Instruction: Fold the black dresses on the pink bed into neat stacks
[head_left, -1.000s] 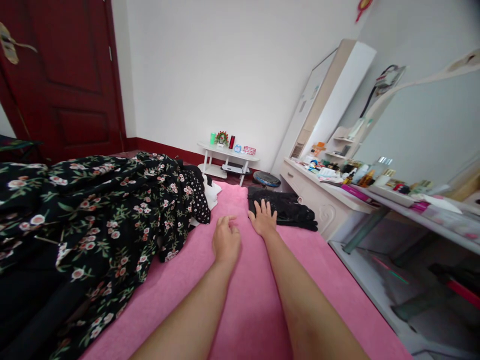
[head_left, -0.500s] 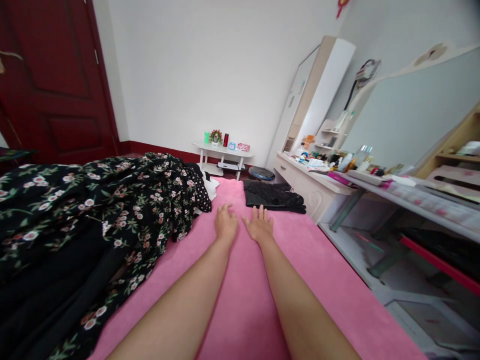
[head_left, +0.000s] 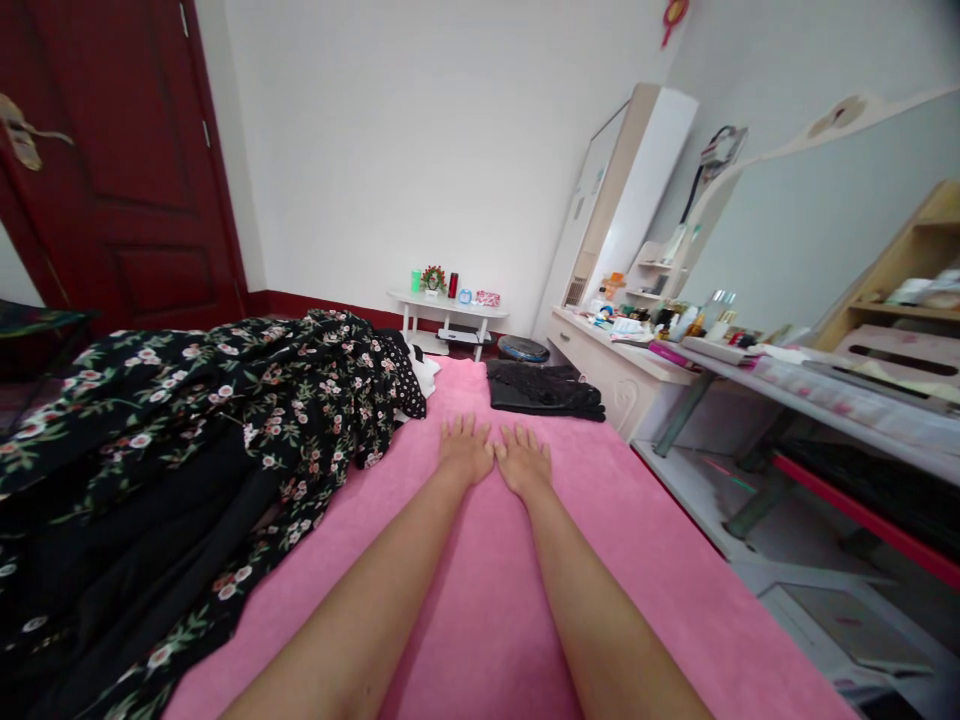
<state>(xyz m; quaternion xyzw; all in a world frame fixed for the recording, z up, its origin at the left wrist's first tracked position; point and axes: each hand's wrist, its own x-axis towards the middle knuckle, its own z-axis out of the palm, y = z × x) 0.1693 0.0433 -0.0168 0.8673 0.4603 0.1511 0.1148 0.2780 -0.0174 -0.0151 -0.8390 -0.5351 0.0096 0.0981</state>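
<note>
My left hand (head_left: 465,450) lies flat on a pink bed cover (head_left: 495,580), its fingers stretched forward and holding nothing. Beside it, my right hand (head_left: 523,458) rests flat too, fingers apart, with the two thumbs touching or nearly so. Just beyond my right hand is a folded black garment (head_left: 544,390). To the left of my left hand spreads a heap of clothes, with a black floral garment (head_left: 300,375) on top. Plain black cloth (head_left: 172,500) and a bit of white cloth (head_left: 425,373) show from the heap.
A low white table (head_left: 450,303) with small items stands past the bed's far end. On the right are a dressing table (head_left: 600,350) crowded with bottles, a large mirror (head_left: 832,220) and a red-edged stool (head_left: 862,510). A dark red door (head_left: 135,180) is at the left.
My left hand has turned from a loosely curled pose to flat with fingers extended. It has come closer to my right hand, which stays flat, slightly nearer to me.
</note>
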